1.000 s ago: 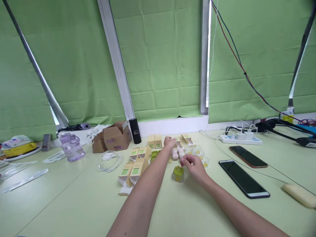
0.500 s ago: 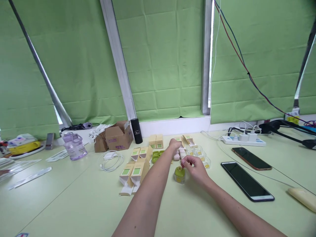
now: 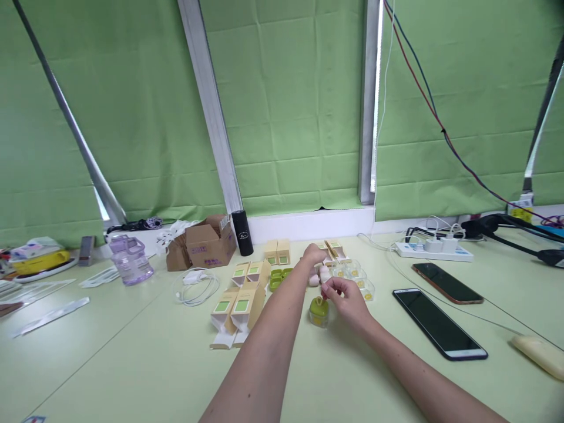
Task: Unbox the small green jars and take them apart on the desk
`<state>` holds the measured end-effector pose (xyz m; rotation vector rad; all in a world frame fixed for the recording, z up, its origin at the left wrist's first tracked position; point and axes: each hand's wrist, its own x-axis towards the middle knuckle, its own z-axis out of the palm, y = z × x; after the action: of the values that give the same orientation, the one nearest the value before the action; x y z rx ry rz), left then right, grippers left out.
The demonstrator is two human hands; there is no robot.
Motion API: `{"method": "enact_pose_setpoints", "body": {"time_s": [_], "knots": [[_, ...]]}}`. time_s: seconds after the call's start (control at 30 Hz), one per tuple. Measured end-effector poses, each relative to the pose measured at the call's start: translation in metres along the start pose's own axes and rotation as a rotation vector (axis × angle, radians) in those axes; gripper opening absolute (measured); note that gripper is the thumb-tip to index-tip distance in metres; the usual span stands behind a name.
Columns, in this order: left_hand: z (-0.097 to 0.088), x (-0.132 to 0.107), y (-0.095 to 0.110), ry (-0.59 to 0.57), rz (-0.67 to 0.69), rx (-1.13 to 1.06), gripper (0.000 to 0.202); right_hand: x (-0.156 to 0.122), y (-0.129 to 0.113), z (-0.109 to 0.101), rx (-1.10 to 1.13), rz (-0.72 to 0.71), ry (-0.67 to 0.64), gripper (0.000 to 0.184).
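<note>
My left hand (image 3: 314, 255) reaches far over the table, fingers curled down over small pink and white pieces (image 3: 324, 275) beside clear plastic trays (image 3: 359, 281). My right hand (image 3: 346, 296) hovers just right of a small clear case with a green item (image 3: 318, 310), its fingertips pinched together at the case's top; whatever it pinches is too small to name. Several tan cartons with green labels (image 3: 241, 305) lie left of both hands, and green pieces (image 3: 277, 277) sit between them.
Two phones (image 3: 438, 323) (image 3: 447, 283) lie at the right, with a power strip (image 3: 434, 251) and cables behind. A cardboard box (image 3: 207, 247), black cylinder (image 3: 240, 233), white cable (image 3: 196, 288) and purple jug (image 3: 130, 261) stand at the left. Green curtains hang behind.
My left hand has shifted slightly right along the far row. My right hand stays by the green case, pinched at its top.
</note>
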<state>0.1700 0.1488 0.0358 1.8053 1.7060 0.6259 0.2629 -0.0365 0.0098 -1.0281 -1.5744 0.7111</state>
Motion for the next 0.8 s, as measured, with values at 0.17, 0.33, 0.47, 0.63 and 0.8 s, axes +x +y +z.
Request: {"method": "enact_pose_setpoints", "body": {"time_s": [0.17, 0.33, 0.47, 0.63, 0.8], "knots": [[0.001, -0.005, 0.003, 0.040, 0.033, -0.003, 0.039, 0.000, 0.002, 0.000, 0.007, -0.009, -0.003, 0.037], [-0.009, -0.014, 0.002, 0.119, 0.052, -0.004, 0.041, 0.000, 0.000, -0.001, -0.018, -0.011, 0.010, 0.037], [-0.029, -0.032, -0.002, 0.189, 0.100, -0.028, 0.039, 0.000, -0.001, -0.004, -0.036, 0.007, 0.052, 0.039], [-0.052, -0.075, -0.011, 0.226, 0.235, -0.063, 0.039, 0.000, 0.005, -0.005, -0.023, 0.040, 0.106, 0.040], [-0.061, -0.147, -0.032, 0.159, 0.402, 0.005, 0.052, -0.001, 0.011, 0.001, -0.011, 0.076, 0.120, 0.039]]}}
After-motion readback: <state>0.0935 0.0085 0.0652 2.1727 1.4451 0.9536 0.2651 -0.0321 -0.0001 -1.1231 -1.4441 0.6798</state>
